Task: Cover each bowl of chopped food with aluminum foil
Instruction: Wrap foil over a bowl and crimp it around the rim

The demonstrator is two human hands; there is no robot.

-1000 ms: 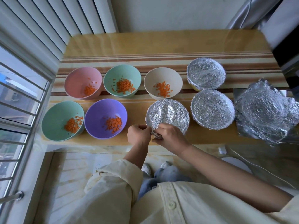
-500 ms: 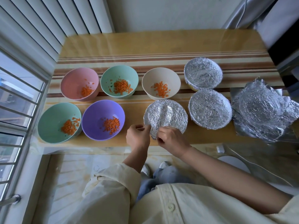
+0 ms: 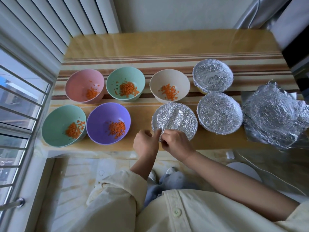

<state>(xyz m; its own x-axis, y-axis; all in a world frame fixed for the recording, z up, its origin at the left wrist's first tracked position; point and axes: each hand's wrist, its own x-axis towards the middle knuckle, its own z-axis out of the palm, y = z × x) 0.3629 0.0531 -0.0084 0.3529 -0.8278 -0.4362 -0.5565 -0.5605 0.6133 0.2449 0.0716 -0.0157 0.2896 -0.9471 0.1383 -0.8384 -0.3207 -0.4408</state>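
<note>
head view: i see the left hand (image 3: 145, 144) and right hand (image 3: 177, 144) meeting at the near rim of the foil-topped bowl (image 3: 175, 119). fingers are curled and both pinch the foil edge there; the knuckles hide the exact fold from me. that bowl sits in the front row on the table (image 3: 167, 46), close to its near edge. just to its right stands the front wrapped bowl (image 3: 219, 113), the back wrapped bowl (image 3: 212, 75) behind that, and crumpled loose foil (image 3: 274, 114) at the far right. uncovered, each with orange chopped bits: purple bowl (image 3: 100, 118) left of the hands, near green bowl (image 3: 56, 124) by the window, then pink bowl (image 3: 78, 86), far green bowl (image 3: 120, 76) and cream bowl (image 3: 165, 77) in the back row.
</note>
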